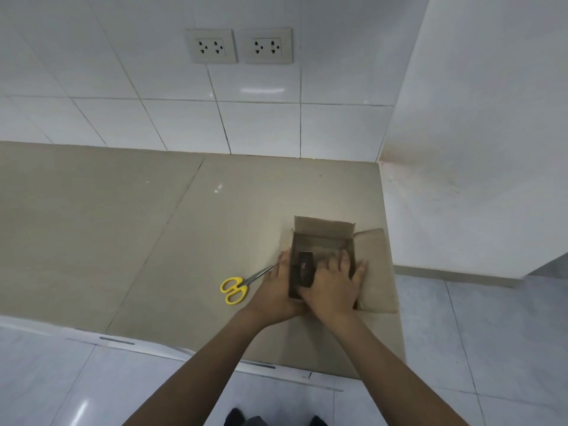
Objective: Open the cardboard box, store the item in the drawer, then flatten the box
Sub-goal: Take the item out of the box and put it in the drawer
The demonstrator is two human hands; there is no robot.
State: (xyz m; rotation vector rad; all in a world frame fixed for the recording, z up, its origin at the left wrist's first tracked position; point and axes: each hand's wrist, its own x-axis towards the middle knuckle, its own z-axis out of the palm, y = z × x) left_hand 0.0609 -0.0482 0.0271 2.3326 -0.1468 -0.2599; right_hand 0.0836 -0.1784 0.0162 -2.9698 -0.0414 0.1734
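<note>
Cardboard box (325, 241) sits open at about four o'clock on the beige surface (123, 226), near its right edge, flaps spread to the far side and to three o'clock. Inside it a small black item (304, 269) stands against the left wall. Left hand (276, 290) presses flat along the box's nine-o'clock side, its grip open, fingers stretched. Right hand (335, 287) reaches into the box with fingers splayed, thumb touching the item; whether it grips the item I cannot tell. Yellow-handled scissors (238, 287) lie at nine o'clock beside the left hand.
</note>
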